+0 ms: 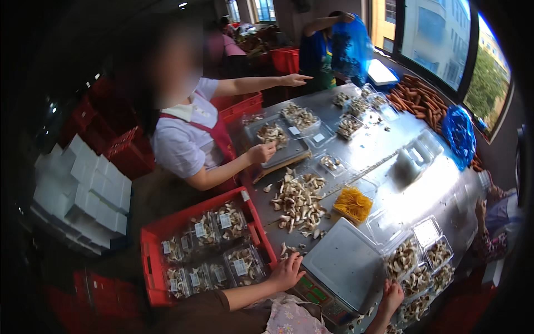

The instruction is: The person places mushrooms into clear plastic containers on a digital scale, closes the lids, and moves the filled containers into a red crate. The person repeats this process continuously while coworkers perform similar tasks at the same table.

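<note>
My left hand (286, 272) rests palm down at the near left edge of a digital scale (343, 259), its fingers near a few loose mushrooms. The scale's grey plate bears nothing but small specks. At its right side is my right hand (392, 293), fingers curled, next to open clear plastic trays of mushrooms (416, 279); whether it pinches anything cannot be told. Beyond the scale stand a clear tray of yellow noodle-like strands (353, 204) and a pile of loose mushrooms (298, 202) on the metal table (388, 167).
A red crate (208, 246) of labelled mushroom packs stands at left. Across it, a co-worker in a red apron (217, 137) handles mushrooms at another scale (288, 146). Carrots (419, 100) lie by the window; another person holds a blue bag (352, 50). White foam boxes (83, 188) are stacked left.
</note>
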